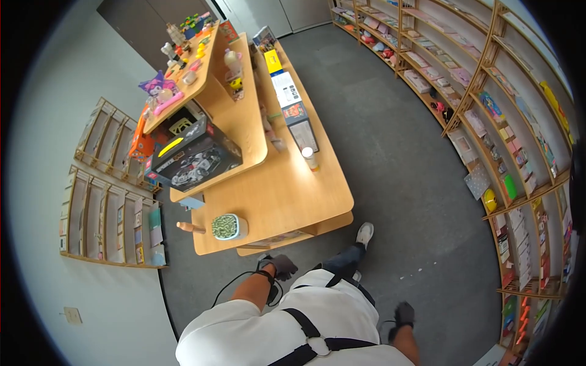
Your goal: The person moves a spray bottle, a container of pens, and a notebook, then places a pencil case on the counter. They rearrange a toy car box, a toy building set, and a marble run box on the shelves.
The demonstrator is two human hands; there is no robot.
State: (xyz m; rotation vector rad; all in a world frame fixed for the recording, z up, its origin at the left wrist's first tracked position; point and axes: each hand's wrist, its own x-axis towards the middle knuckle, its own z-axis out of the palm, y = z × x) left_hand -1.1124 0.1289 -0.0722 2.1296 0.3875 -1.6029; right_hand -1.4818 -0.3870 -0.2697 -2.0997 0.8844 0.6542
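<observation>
My left hand (283, 267), in a grey glove with a black strap and cable at the wrist, hangs in front of my white shirt. Its fingers are loosely bent and apart, with nothing seen in them. The near edge of the wooden display table (287, 213) is closest to it. My right hand (403, 315), in a dark glove, hangs low at my right side over the grey floor; motion blurs its fingers. On the table stand a potted green plant (226, 226), a wooden-handled object (190, 227) and a small white-capped bottle (309, 157).
A large boxed model kit (196, 155) sits on the table's raised tier, with toys farther back. Long boxes (293, 113) line its right side. Tall stocked shelves (476, 73) curve along the right, and wall racks (116, 219) hang left. Grey floor (390, 183) runs between.
</observation>
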